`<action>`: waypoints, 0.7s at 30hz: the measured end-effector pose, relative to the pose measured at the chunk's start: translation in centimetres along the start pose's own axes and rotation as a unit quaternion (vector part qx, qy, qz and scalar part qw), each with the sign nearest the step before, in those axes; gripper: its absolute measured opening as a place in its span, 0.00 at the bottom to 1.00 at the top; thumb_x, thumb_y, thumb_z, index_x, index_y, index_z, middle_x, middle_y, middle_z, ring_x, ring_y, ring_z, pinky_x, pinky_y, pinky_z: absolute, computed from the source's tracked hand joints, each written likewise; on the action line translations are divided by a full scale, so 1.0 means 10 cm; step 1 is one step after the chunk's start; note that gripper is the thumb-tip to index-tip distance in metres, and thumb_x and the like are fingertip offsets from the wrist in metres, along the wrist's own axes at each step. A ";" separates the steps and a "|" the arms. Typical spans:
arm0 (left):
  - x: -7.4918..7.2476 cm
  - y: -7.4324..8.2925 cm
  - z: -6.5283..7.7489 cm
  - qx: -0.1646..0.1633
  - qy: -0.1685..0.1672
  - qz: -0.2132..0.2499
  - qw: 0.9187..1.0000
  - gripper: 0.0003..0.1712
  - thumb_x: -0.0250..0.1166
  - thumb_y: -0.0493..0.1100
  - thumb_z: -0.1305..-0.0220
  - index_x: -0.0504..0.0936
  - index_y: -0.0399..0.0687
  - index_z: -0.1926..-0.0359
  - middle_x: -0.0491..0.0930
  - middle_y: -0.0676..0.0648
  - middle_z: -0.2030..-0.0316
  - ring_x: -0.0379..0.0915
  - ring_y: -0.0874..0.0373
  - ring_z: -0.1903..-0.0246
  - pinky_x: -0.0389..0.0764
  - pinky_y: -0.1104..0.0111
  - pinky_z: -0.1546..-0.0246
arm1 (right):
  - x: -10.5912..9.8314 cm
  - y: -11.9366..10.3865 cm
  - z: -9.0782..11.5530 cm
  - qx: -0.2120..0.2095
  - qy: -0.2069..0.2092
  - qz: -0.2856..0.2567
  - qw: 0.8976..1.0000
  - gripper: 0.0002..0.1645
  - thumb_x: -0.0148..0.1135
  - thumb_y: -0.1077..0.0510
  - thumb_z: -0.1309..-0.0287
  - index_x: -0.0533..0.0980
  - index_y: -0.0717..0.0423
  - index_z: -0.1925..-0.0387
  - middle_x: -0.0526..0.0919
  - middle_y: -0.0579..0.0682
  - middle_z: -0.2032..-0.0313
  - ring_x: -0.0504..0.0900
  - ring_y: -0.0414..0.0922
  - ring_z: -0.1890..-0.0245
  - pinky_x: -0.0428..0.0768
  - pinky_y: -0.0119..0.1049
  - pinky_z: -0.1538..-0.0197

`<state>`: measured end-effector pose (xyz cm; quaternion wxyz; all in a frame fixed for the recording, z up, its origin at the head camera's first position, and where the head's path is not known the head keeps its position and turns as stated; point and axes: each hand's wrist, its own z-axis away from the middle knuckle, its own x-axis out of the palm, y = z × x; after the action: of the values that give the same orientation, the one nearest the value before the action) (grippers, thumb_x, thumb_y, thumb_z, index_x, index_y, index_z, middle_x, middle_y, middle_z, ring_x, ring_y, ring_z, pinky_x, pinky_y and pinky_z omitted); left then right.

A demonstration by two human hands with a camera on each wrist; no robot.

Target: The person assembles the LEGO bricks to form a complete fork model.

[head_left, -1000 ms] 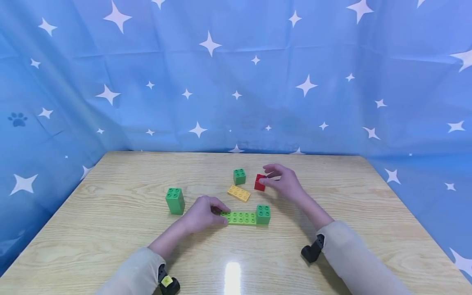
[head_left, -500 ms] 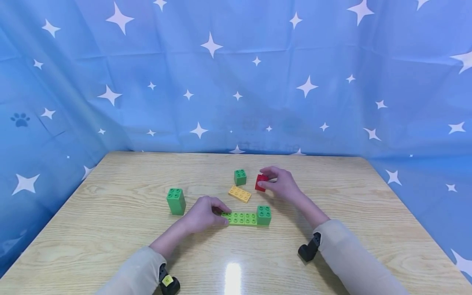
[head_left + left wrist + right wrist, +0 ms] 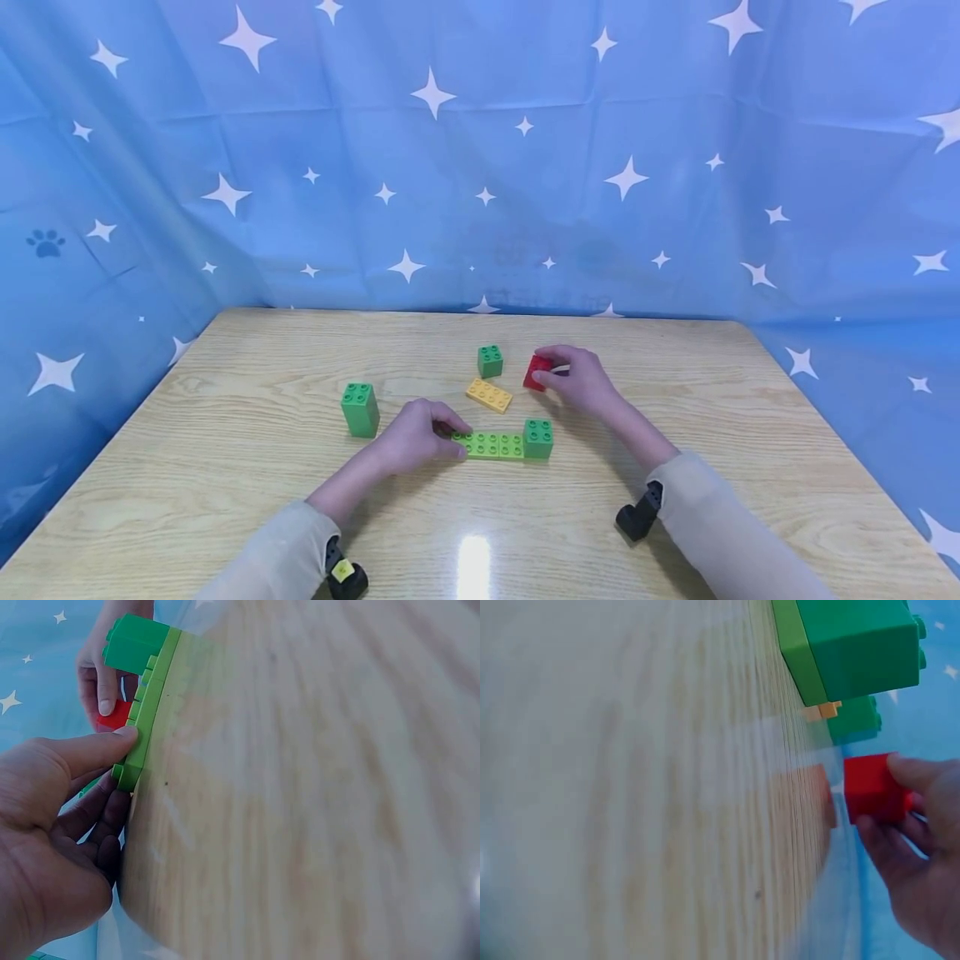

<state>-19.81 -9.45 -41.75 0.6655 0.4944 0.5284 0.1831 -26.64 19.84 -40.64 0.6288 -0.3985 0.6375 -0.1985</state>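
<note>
My left hand [image 3: 414, 437] pinches the left end of a lime green row of flat toy bricks [image 3: 487, 447] lying on the table; in the left wrist view the thumb [image 3: 105, 746] presses its studded side. A taller green brick [image 3: 538, 442] sits on the row's right end. Farther back, my right hand [image 3: 583, 382] holds a red brick [image 3: 536, 375] between thumb and fingers. Seen from the right wrist, this red brick [image 3: 871, 789] is tilted a little, with a narrow gap between it and the tabletop.
A yellow flat brick [image 3: 489, 395] lies between the lime row and a small green brick [image 3: 490, 362] behind it. One tall green brick [image 3: 361, 410] stands left, near my left hand. The wooden table [image 3: 225, 467] ends at a blue star-patterned curtain [image 3: 480, 150].
My right fingers have closed around the red brick, which has tilted and shifted slightly right. The left hand keeps its hold on the lime row. The head view has drifted slightly.
</note>
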 end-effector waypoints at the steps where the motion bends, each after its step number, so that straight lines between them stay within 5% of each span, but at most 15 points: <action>1: 0.00 0.00 0.00 -0.001 0.000 0.000 1.000 0.14 0.78 0.34 0.46 0.90 0.40 0.57 0.86 0.49 0.62 0.78 0.61 0.64 0.81 0.69 0.61 | -0.01 0.00 0.02 -0.003 0.002 0.002 1.000 0.26 0.68 0.62 0.34 0.76 0.66 0.37 0.82 0.62 0.46 0.82 0.57 0.48 0.84 0.48 0.47; 21: 0.00 0.01 0.01 0.002 -0.001 0.001 1.000 0.14 0.78 0.34 0.46 0.90 0.40 0.57 0.86 0.50 0.63 0.77 0.61 0.64 0.80 0.69 0.62 | -0.12 -0.49 0.42 -0.084 0.004 -0.062 0.995 0.25 0.70 0.68 0.38 0.78 0.64 0.40 0.83 0.59 0.47 0.85 0.57 0.50 0.85 0.42 0.48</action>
<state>-19.73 -9.45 -41.70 0.6651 0.4964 0.5274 0.1819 -21.46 18.85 -36.75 0.5771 -0.4877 0.6287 -0.1840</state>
